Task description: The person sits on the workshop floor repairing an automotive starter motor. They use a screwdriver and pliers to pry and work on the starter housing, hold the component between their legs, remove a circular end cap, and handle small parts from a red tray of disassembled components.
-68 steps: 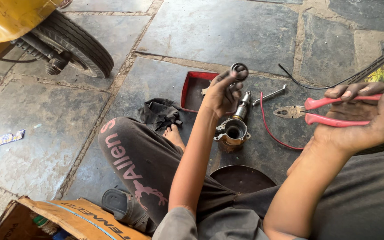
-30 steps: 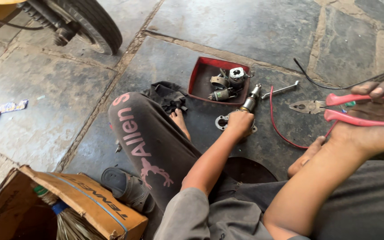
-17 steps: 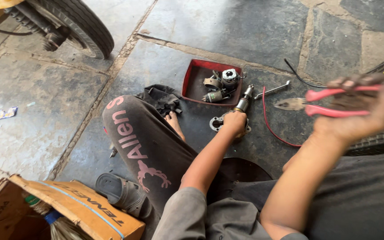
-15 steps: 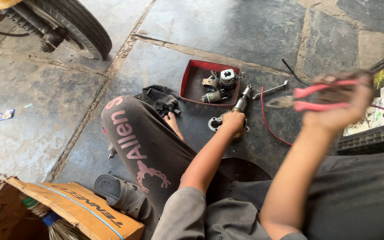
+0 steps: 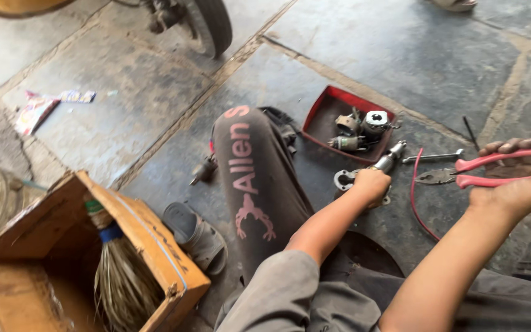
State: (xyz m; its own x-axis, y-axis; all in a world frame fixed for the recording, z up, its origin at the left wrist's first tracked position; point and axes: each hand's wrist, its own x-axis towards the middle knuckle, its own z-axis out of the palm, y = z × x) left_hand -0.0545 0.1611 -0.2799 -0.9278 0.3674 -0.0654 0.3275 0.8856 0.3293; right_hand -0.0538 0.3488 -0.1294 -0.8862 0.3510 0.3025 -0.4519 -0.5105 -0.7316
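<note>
A: Since the earlier frame, right hand (image 5: 517, 184) has lowered, fingers clenched round red-handled pliers (image 5: 480, 173).

B: Left hand (image 5: 371, 184) grasps metal cylinder part (image 5: 386, 162), steadying it on stone floor (image 5: 401, 55) beneath its fingers.

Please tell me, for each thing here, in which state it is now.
Left hand: closed on a metal part, on the floor.
Right hand: holding pliers, raised.
Pliers: tips closed.
Red tray: holding parts.
Wooden box: open, brush inside.
Red wire: loose on the floor.
</note>
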